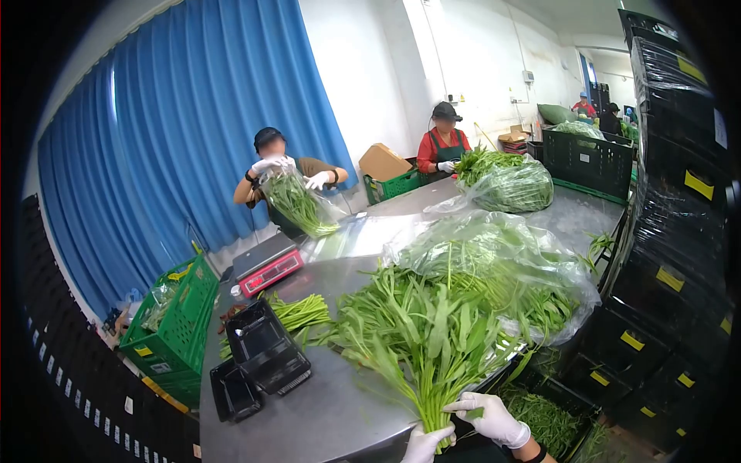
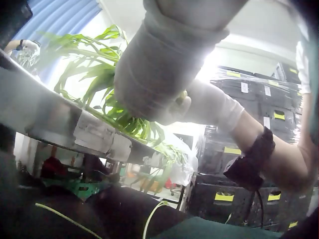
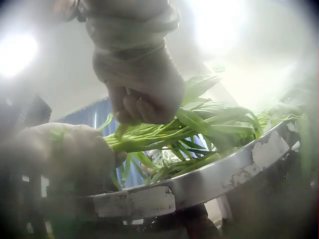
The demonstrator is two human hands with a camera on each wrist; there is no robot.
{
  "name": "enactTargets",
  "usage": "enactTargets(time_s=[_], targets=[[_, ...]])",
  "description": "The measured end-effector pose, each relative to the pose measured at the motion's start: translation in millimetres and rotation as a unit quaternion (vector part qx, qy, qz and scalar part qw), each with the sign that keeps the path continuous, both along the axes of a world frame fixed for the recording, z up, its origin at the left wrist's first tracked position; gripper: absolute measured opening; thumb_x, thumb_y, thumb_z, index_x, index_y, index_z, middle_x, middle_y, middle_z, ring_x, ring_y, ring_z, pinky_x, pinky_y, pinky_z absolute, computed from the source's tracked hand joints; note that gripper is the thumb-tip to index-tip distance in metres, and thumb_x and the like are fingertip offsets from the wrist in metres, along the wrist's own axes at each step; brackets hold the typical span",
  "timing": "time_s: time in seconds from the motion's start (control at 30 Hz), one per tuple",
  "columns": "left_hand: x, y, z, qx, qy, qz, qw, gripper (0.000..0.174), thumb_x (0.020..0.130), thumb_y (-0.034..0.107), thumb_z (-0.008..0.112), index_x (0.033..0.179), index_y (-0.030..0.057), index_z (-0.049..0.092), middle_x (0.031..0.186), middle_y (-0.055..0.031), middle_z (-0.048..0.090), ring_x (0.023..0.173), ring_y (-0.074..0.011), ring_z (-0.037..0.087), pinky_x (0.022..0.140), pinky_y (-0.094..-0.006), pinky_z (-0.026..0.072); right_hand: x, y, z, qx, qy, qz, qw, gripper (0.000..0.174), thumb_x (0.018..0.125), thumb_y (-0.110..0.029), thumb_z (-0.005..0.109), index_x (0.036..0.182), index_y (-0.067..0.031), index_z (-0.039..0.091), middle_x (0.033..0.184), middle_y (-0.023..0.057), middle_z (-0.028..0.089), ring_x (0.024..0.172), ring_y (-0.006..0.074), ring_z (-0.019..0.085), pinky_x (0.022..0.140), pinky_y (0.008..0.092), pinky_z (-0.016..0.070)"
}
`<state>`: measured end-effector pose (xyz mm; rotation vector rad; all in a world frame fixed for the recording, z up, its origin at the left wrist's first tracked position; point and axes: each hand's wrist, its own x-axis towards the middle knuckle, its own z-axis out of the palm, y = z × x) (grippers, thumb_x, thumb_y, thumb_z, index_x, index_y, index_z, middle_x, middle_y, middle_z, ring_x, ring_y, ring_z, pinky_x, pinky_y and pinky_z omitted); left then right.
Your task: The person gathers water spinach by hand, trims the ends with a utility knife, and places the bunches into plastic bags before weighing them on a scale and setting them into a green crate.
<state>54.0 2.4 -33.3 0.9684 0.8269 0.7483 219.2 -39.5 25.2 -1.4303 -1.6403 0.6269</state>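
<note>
At the table's near edge, my gloved left hand [image 1: 424, 445] grips a bunch of water spinach [image 1: 432, 355] by its pale stem ends. The long leaves fan forward over the table. My gloved right hand [image 1: 490, 419] is at the right side of the same stems, just above the left. In the right wrist view, its curled fingers [image 3: 137, 107] pinch at the edge of the stems [image 3: 144, 138]. A bit of green shows in that hand in the head view. The left hand [image 2: 154, 79] hides most of the stems in the left wrist view.
More water spinach spills from a clear plastic bag [image 1: 494, 247] ahead. Black trays [image 1: 266, 347] and a red scale [image 1: 270, 270] lie left on the metal table [image 1: 332, 409]. Stacked black crates [image 1: 664, 293] rise at right; green crates [image 1: 174, 324] stand left. Two people work across the table.
</note>
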Motion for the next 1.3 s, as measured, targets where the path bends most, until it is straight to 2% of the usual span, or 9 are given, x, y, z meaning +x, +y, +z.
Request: enactTargets(time_s=[0.13, 0.2, 0.4, 0.67, 0.7, 0.73, 0.77, 0.9, 1.3], targets=[[1.9, -3.5, 9.9, 0.013, 0.01, -0.02, 1.0, 0.01, 0.082, 0.015, 0.062, 0.079, 0.0053, 0.062, 0.059, -0.0038, 0.06, 0.041, -0.0076, 0.045, 0.038, -0.0189, 0.0299, 7.5, -2.0, -2.0, -0.055, 0.095, 0.012, 0.994, 0.029, 0.081, -0.005, 0.062, 0.108, -0.0132, 0.07, 0.075, 0.0048, 0.053, 0.073, 0.0207, 0.055, 0.072, 0.0286, 0.0451], [1.2, -4.3, 7.9, 0.017, 0.011, -0.028, 0.999, 0.01, 0.082, 0.015, 0.062, 0.079, 0.0054, 0.062, 0.059, -0.0035, 0.06, 0.042, -0.0074, 0.045, 0.038, -0.0188, 0.0299, 11.1, -5.4, 5.4, -0.126, 0.161, 0.047, 0.978, 0.028, 0.082, 0.002, 0.061, 0.107, -0.0032, 0.068, 0.082, 0.0013, 0.05, 0.077, 0.015, 0.045, 0.079, 0.0248, 0.0402], [-1.4, 2.5, 25.6, 0.046, 0.028, -0.031, 0.998, 0.01, 0.083, 0.016, 0.061, 0.081, 0.0057, 0.062, 0.058, -0.002, 0.059, 0.044, -0.0066, 0.047, 0.039, -0.0182, 0.031, 10.1, -28.3, 11.8, -0.145, 0.198, 0.12, 0.962, 0.039, 0.084, -0.013, 0.065, 0.123, -0.007, 0.061, 0.085, 0.0027, 0.061, 0.078, 0.0173, 0.057, 0.081, 0.0282, 0.0448], [2.0, 12.2, 32.9, 0.093, 0.052, -0.028, 0.994, 0.009, 0.083, 0.015, 0.062, 0.084, 0.0061, 0.06, 0.061, -0.0019, 0.059, 0.047, -0.0073, 0.05, 0.04, -0.0189, 0.0348, 15.6, -47.7, 80.7, 0.149, 0.375, 0.109, 0.909, 0.027, 0.079, -0.015, 0.071, 0.105, -0.009, 0.068, 0.097, 0.0055, 0.069, 0.08, 0.0191, 0.065, 0.066, 0.0341, 0.0492], [2.1, 11.1, 33.9, 0.1, 0.057, -0.029, 0.993, 0.009, 0.083, 0.014, 0.062, 0.085, 0.0058, 0.059, 0.061, -0.0021, 0.059, 0.047, -0.0075, 0.05, 0.041, -0.0191, 0.0354, 11.2, -19.5, 82.7, 0.224, 0.062, 0.086, 0.969, 0.022, 0.077, -0.013, 0.07, 0.099, -0.0126, 0.068, 0.099, 0.0049, 0.068, 0.082, 0.0196, 0.064, 0.065, 0.0303, 0.0474], [1.3, 9.3, 34.1, 0.106, 0.062, -0.028, 0.992, 0.009, 0.084, 0.013, 0.062, 0.087, 0.0055, 0.058, 0.06, -0.0022, 0.059, 0.047, -0.0077, 0.05, 0.041, -0.0193, 0.0361, 0.1, -5.7, 86.4, 0.272, -0.233, -0.008, 0.934, 0.022, 0.073, -0.013, 0.071, 0.094, -0.0117, 0.068, 0.102, 0.0049, 0.067, 0.083, 0.0211, 0.063, 0.066, 0.0282, 0.0471], [1.0, 8.4, 32.6, 0.105, 0.062, -0.027, 0.992, 0.009, 0.084, 0.013, 0.062, 0.087, 0.0055, 0.058, 0.06, -0.0022, 0.059, 0.047, -0.0077, 0.05, 0.041, -0.0193, 0.0361, -11.5, 2.4, 84.8, 0.291, -0.293, -0.051, 0.909, 0.026, 0.071, -0.013, 0.066, 0.096, -0.008, 0.066, 0.105, 0.0044, 0.064, 0.091, 0.0188, 0.061, 0.075, 0.0287, 0.0475], [-1.9, 6.1, 33.5, 0.133, 0.076, 0.004, 0.988, 0.011, 0.084, 0.011, 0.061, 0.09, 0.0052, 0.056, 0.062, -0.0015, 0.058, 0.049, -0.0084, 0.051, 0.042, -0.0199, 0.0378, -19.9, 31.3, 85.5, 0.26, -0.402, -0.048, 0.876, 0.025, 0.072, -0.019, 0.058, 0.094, -0.0089, 0.064, 0.114, 0.006, 0.058, 0.113, 0.023, 0.05, 0.09, 0.0377, 0.0418], [-9.1, 16.9, 14.5, 0.088, 0.034, -0.013, 0.995, 0.017, 0.082, 0.005, 0.062, 0.097, 0.0045, 0.053, 0.069, -0.0013, 0.057, 0.054, -0.0089, 0.052, 0.046, -0.0207, 0.0399, -11.8, 26.9, 92.1, 0.25, -0.545, 0.055, 0.799, 0.017, 0.074, -0.02, 0.057, 0.088, -0.0118, 0.063, 0.096, 0.005, 0.056, 0.11, 0.0221, 0.051, 0.105, 0.0462, 0.0317]])
